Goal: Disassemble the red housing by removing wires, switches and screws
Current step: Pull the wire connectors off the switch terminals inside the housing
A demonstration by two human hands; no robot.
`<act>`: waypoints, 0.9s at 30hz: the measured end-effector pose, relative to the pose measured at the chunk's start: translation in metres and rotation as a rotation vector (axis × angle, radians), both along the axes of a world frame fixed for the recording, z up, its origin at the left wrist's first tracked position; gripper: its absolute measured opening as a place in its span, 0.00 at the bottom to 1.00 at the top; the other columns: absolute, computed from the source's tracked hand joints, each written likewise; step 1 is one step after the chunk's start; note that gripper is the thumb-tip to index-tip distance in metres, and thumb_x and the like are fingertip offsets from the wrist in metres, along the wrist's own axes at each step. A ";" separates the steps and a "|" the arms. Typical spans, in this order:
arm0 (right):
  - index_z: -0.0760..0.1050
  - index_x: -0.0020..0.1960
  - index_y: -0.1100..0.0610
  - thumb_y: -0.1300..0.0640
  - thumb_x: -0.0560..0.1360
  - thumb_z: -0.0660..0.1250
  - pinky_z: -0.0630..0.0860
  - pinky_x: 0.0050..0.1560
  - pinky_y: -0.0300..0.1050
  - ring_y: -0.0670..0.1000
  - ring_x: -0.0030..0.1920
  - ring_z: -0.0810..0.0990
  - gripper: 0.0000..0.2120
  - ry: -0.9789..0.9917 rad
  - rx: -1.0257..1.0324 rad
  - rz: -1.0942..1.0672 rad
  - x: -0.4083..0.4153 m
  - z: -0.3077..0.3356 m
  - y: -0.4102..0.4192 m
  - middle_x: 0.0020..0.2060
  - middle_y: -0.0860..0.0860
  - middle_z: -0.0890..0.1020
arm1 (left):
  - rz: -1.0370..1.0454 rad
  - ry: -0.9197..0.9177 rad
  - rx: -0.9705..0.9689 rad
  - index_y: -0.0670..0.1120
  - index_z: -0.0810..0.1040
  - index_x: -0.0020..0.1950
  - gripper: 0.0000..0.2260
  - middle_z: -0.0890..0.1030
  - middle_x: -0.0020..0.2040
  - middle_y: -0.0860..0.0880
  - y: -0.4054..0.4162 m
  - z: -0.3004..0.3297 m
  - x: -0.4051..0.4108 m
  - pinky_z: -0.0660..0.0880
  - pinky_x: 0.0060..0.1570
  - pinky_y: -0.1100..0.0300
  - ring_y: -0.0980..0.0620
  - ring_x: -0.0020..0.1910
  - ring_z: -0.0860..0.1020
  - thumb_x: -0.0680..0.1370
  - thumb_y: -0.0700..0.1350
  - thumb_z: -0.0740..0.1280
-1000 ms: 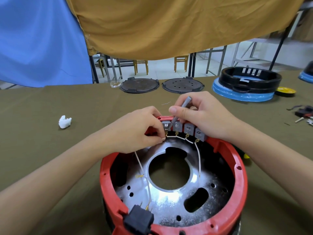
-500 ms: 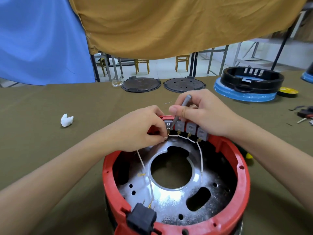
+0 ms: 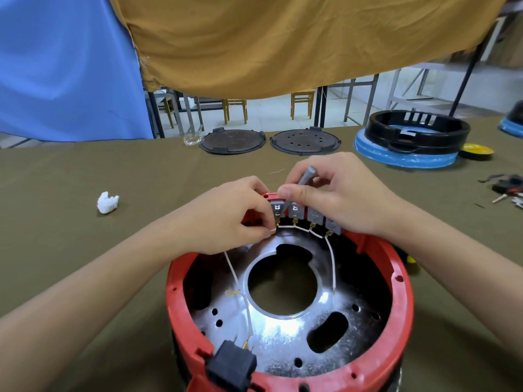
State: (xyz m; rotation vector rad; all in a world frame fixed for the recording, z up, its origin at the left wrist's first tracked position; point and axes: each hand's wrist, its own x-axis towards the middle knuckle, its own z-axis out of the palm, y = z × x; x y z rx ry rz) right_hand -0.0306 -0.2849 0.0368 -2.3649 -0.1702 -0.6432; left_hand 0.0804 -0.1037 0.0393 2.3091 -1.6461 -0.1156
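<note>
The red housing (image 3: 288, 321) sits on the olive cloth (image 3: 70, 236) at the near edge, open side up, its metal plate (image 3: 283, 343) showing inside. Four grey switches (image 3: 307, 217) line the far inner wall, chained by a white wire (image 3: 329, 258) that hangs down over the plate. A second wire (image 3: 240, 290) runs from under the left hand to the black plug (image 3: 232, 366) on the near rim.

The left hand (image 3: 229, 219) is curled, fingertips pinching the wire end at the leftmost switch. The right hand (image 3: 339, 193) grips a grey tool (image 3: 305, 179) between thumb and fingers, its tip down at the same switch. Both hands cover the far rim and hide part of the switches; the tool's tip cannot be seen clearly.

Left of the housing lies a white wad (image 3: 107, 202). Along the far edge lie two dark discs (image 3: 232, 141), then a black ring (image 3: 416, 131) on a blue base (image 3: 402, 157), with a yellow disc (image 3: 477, 150) beside it. Small parts (image 3: 506, 190) lie at the right edge. Blue (image 3: 65, 66) and ochre drapes (image 3: 283, 41) hang behind, chairs (image 3: 302, 101) showing beneath.
</note>
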 end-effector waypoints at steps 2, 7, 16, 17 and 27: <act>0.83 0.41 0.54 0.52 0.76 0.72 0.73 0.36 0.48 0.52 0.32 0.77 0.08 0.019 0.052 0.005 0.000 0.000 -0.003 0.31 0.50 0.83 | 0.001 0.009 0.001 0.56 0.84 0.46 0.02 0.72 0.58 0.57 0.000 0.000 0.000 0.70 0.55 0.63 0.62 0.51 0.74 0.75 0.49 0.71; 0.85 0.42 0.58 0.55 0.75 0.73 0.75 0.41 0.42 0.50 0.36 0.80 0.07 0.086 0.204 0.021 0.001 0.001 -0.011 0.36 0.55 0.85 | 0.002 0.027 0.006 0.55 0.84 0.45 0.02 0.72 0.59 0.57 0.000 0.000 0.001 0.70 0.57 0.61 0.61 0.53 0.74 0.75 0.49 0.72; 0.83 0.41 0.60 0.53 0.79 0.68 0.73 0.40 0.31 0.42 0.33 0.78 0.13 0.116 0.304 -0.004 0.004 0.000 -0.003 0.35 0.53 0.85 | -0.004 0.040 -0.008 0.54 0.85 0.45 0.02 0.73 0.59 0.56 0.000 0.001 0.001 0.69 0.59 0.61 0.60 0.54 0.74 0.75 0.48 0.72; 0.83 0.41 0.60 0.54 0.79 0.68 0.73 0.40 0.31 0.42 0.33 0.77 0.13 0.117 0.316 -0.002 0.004 -0.001 -0.004 0.33 0.51 0.84 | -0.003 0.042 -0.011 0.54 0.85 0.45 0.02 0.73 0.59 0.56 0.000 0.001 0.000 0.69 0.59 0.61 0.60 0.54 0.74 0.75 0.48 0.72; 0.82 0.42 0.51 0.44 0.73 0.69 0.74 0.46 0.41 0.46 0.42 0.81 0.11 0.124 0.097 0.001 -0.001 0.005 -0.006 0.39 0.48 0.84 | -0.014 0.023 -0.028 0.55 0.85 0.45 0.02 0.73 0.55 0.58 0.001 0.001 0.001 0.69 0.53 0.68 0.62 0.50 0.74 0.75 0.48 0.73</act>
